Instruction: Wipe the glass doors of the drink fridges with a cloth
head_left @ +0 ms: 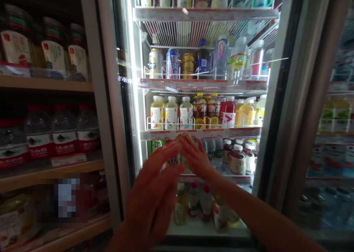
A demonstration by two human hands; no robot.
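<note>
My left hand (pixel 155 193) is raised in the lower middle, closest to the camera and slightly blurred. Its fingers point up and to the right with the thumb apart, and no object shows in it. Farther forward, my right hand (pixel 195 154) reaches in from the lower right with fingers stretched out, also without a visible object. Its fingertips overlap the shelf edge (pixel 226 133) below the row of tea bottles (pixel 172 113). Light streaks and mirrored lettering suggest glass in front of the shelves; whether either hand touches it, I cannot tell.
The lit drinks fridge has several wire shelves with cans (pixel 173 64), red-drink bottles (pixel 228 113) and dark-filled jars (pixel 237 159). Its metal frame (pixel 301 108) stands at the right. On the left, wooden shelves (pixel 47 83) hold juice bottles (pixel 54 49) and red-labelled water bottles (pixel 65 134).
</note>
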